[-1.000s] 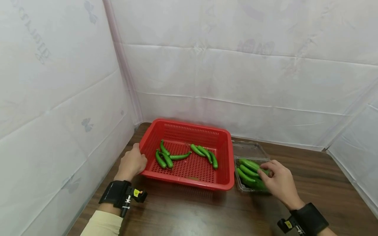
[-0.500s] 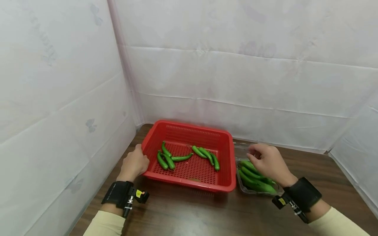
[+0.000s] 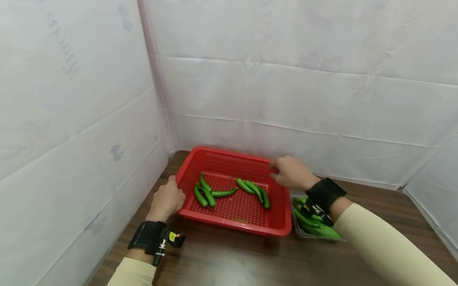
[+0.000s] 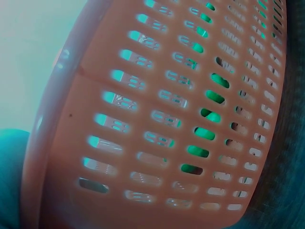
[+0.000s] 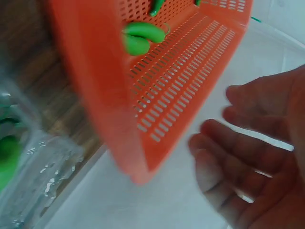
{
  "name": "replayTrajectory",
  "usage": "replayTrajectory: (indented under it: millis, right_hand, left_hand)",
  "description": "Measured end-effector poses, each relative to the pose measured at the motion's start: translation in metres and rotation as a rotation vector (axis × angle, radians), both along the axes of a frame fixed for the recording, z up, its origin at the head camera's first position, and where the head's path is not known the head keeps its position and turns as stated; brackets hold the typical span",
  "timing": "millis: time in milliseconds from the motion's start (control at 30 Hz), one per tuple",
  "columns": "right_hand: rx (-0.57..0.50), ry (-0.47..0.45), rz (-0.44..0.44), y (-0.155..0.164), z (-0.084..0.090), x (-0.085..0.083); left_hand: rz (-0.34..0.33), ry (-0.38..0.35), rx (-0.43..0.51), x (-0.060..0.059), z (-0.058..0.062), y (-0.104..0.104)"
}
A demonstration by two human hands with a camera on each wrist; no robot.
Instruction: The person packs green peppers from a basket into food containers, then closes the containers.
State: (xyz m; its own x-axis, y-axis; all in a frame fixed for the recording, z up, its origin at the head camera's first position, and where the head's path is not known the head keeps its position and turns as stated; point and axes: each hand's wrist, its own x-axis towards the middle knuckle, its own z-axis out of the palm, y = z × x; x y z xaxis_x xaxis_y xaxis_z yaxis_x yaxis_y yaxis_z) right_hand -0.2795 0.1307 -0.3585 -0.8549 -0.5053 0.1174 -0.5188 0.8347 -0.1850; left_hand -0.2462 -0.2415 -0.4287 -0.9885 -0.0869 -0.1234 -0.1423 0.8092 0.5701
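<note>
A red slotted basket (image 3: 236, 223) stands on the dark wooden table and holds several green peppers (image 3: 209, 194). My left hand (image 3: 168, 200) grips the basket's left rim, fingers curled against its wall. The left wrist view is filled by that basket wall (image 4: 157, 119), with green showing through the slots. My right hand (image 3: 290, 172) hovers over the basket's far right corner. In the right wrist view the right hand (image 5: 252, 157) is relaxed and empty, beside the basket corner (image 5: 109, 95). A clear plastic container (image 3: 315, 228) of green peppers lies right of the basket, partly hidden by my right forearm.
White sheeting (image 3: 286, 99) walls in the table at the back, left and right. Bare brown tabletop (image 3: 232, 258) lies in front of the basket. The clear container (image 5: 33, 176) sits close against the basket's right side.
My right hand has left the clear container and moved up and left to the basket's far right corner. The left hand has stayed on the left rim.
</note>
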Motion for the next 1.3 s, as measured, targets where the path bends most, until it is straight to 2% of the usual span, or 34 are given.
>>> replayTrajectory:
  millis: [100, 233, 367, 500, 667, 867, 1067, 1300]
  right_hand:
    - [0.110, -0.100, 0.024, -0.017, 0.002, -0.015]
    - [0.220, -0.170, 0.084, -0.037, 0.001, -0.025]
    - [0.252, -0.212, 0.142, -0.058, -0.004, -0.032]
    - [0.268, -0.254, 0.141, -0.071, -0.017, -0.038]
    - [0.302, -0.262, 0.068, -0.076, -0.041, -0.046]
    - [0.331, -0.195, 0.023, -0.075, -0.063, -0.047]
    - [0.327, -0.191, -0.001, -0.072, -0.072, -0.044]
    - [0.267, -0.209, -0.028, -0.062, -0.079, -0.046]
  left_hand:
    - [0.012, -0.003, -0.001, 0.003, 0.001, 0.002]
    - [0.018, -0.004, -0.005, 0.007, 0.001, 0.005]
    - [0.025, 0.004, -0.010, 0.009, 0.003, 0.009]
    - [0.028, 0.007, -0.006, 0.011, 0.003, 0.016]
    - [0.022, 0.019, -0.003, 0.014, 0.003, 0.025]
    - [0.015, 0.039, 0.002, 0.019, 0.005, 0.030]
    - [0.010, 0.044, 0.016, 0.020, 0.004, 0.032]
    - [0.002, 0.046, 0.022, 0.019, 0.004, 0.033]
